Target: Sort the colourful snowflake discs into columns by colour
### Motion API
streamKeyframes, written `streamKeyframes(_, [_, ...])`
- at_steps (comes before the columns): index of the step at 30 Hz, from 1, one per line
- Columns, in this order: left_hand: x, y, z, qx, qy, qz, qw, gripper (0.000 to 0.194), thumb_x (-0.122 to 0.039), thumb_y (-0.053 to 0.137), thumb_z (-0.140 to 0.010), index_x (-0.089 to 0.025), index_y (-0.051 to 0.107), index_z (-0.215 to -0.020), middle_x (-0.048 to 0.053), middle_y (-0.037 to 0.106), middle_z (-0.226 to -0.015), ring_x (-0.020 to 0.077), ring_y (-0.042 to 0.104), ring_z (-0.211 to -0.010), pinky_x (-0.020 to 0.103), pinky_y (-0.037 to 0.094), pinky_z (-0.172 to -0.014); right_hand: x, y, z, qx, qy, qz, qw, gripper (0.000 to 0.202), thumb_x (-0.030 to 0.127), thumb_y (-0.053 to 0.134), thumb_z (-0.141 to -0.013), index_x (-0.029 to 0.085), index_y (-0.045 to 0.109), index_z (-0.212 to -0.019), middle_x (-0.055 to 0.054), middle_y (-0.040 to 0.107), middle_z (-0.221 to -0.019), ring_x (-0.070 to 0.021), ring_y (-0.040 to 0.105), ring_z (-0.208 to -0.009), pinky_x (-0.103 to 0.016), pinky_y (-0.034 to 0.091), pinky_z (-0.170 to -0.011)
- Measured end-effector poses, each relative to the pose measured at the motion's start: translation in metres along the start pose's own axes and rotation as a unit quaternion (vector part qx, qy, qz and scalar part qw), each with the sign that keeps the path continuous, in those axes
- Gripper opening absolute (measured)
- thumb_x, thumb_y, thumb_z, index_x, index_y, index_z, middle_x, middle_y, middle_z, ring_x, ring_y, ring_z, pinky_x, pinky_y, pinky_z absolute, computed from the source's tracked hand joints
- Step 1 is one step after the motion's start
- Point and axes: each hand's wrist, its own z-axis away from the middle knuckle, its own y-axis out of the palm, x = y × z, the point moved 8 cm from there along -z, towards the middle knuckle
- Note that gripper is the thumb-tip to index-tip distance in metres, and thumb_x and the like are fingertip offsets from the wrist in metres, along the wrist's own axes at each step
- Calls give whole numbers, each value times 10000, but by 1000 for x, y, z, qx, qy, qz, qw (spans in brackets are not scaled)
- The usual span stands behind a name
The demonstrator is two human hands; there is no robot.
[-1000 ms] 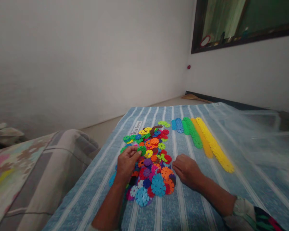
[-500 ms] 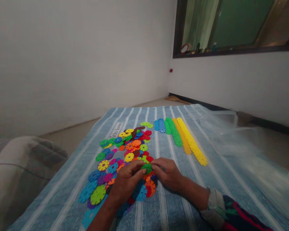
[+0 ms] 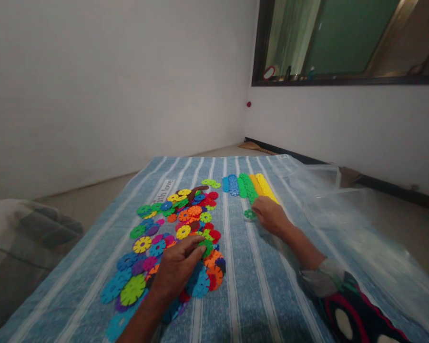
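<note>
Over the pile of coloured notched discs [image 3: 142, 244], my left hand [image 3: 180, 262] pinches a green disc [image 3: 206, 247] between thumb and fingers. My right hand [image 3: 271, 215] is farther forward and to the right, its fingers closed on another green disc [image 3: 249, 214] low over the cloth. That disc is near the close end of a green row [image 3: 248, 188] of overlapping discs. Blue rows [image 3: 232, 185] lie left of the green one, and a yellow row [image 3: 265, 186] lies to its right, partly hidden by my right hand.
A striped blue cloth [image 3: 250, 286] covers the surface. Light green discs [image 3: 210, 183] lie beyond the pile. Clear plastic containers [image 3: 338, 205] stand at the right. Draped pale fabric [image 3: 25, 257] is at the left, and a window [image 3: 343, 43] is in the far wall.
My right hand has moved away from my left, forward and right to the green row, with a green disc. My left hand stays over the pile. The view has shifted slightly.
</note>
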Motion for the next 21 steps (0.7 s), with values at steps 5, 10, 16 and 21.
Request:
streamKeyframes(5, [-4,5,-1,27,-5,36,999,198,-400,687,-636,-265,766,-757,34,763,-801,248,683,-782,323,528,-734,-38,8,0,83,45,75,993,248,144,471,-915,173,684,-791,-83,645,-920,-176,557,-880,-252,352,-712])
streamKeyframes(10, [-4,7,-1,30,6,28,999,185,-395,679,-645,-268,764,-749,30,764,-798,239,684,-770,311,515,-716,-46,20,1,98,47,79,991,259,175,469,-928,177,701,-811,-85,654,-931,-183,569,-899,-257,342,-713])
streamKeyframes(16, [-2,9,0,36,25,-2,999,198,-398,652,-687,-262,760,-784,31,764,-829,236,691,-782,311,511,-708,-50,27,2,75,62,98,990,267,217,456,-949,181,694,-832,-83,653,-921,-178,571,-885,-256,332,-702])
streamKeyframes(21, [-1,8,-1,32,33,-4,999,196,-393,654,-688,-258,759,-784,39,762,-817,236,693,-778,311,517,-717,-53,28,5,55,77,102,990,264,226,457,-952,176,697,-854,-88,656,-918,-182,575,-876,-263,337,-704])
